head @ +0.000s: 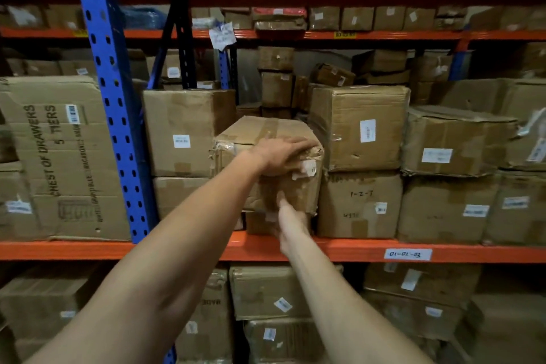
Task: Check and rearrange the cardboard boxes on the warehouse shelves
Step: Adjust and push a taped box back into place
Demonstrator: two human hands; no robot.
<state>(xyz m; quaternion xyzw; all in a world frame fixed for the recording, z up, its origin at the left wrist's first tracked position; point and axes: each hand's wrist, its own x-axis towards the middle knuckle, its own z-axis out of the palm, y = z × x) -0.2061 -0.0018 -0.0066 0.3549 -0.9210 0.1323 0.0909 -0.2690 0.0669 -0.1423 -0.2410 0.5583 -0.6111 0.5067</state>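
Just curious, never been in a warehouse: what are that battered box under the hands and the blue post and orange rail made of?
The battered box looks like plain brown corrugated cardboard, matte, with torn edges and clear tape. The blue post and orange rail look like painted steel: smooth coating, punched holes in the post. Metal is my guess from the look.

Worn cardboard on painted steel racking

We see matt brown cardboard, creased and torn, on the centre box (266, 162), with glossy tape strips and white paper labels; the orange beam (88, 250) and blue perforated upright (112, 91) look smooth, painted metal.
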